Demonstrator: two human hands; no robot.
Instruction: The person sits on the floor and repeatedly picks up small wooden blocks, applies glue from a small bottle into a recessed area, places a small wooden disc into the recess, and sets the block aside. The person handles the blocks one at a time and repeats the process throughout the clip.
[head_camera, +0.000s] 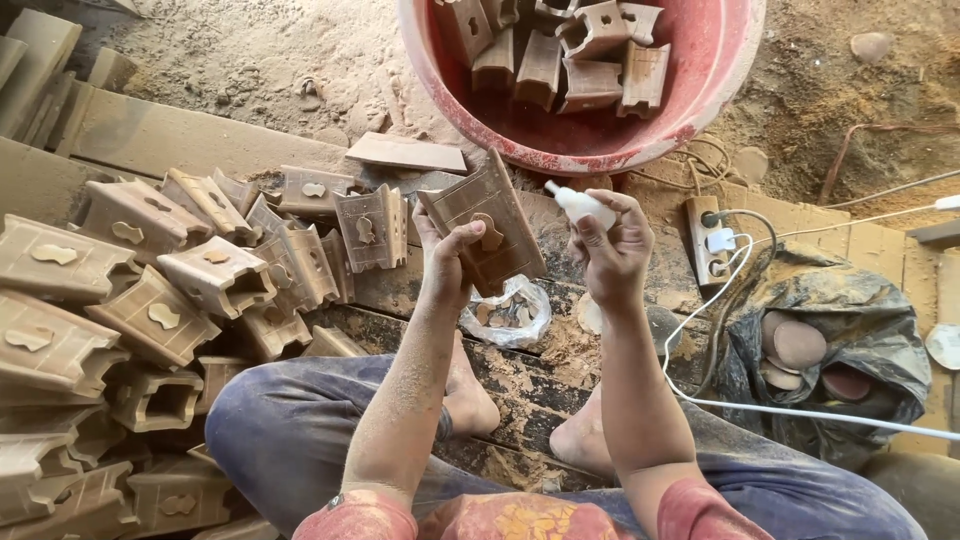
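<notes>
While seated cross-legged on dusty wooden planks (540, 345), holds a carved wooden piece (487, 224) upright in the left hand (445, 265), fingers wrapped round its lower left edge, thumb across the front near a keyhole-shaped inlay. Grip of the left hand closed firmly on that piece, held above the planks and between the knees, just below the rim of a red plastic tub (600, 140). Right hand (612, 250) clenched round a small white squeeze bottle (580, 206), nozzle tilted up and left, its tip just beside the right edge of the wooden piece; whether touching cannot be told. Grip of the right hand closed on the bottle.

More carved pieces of the same kind lying in the tub. Bigger heap of similar wooden pieces (160, 300) stacked to the left, several showing pale inlays. Clear plastic bag (508, 315) of small bits resting on the planks just under the held piece. Power strip (705, 240) with a white plug and white cable (700, 330) off to the right, next to a dark crumpled bag (830, 350) holding round discs. Sawdust over the ground all about.
</notes>
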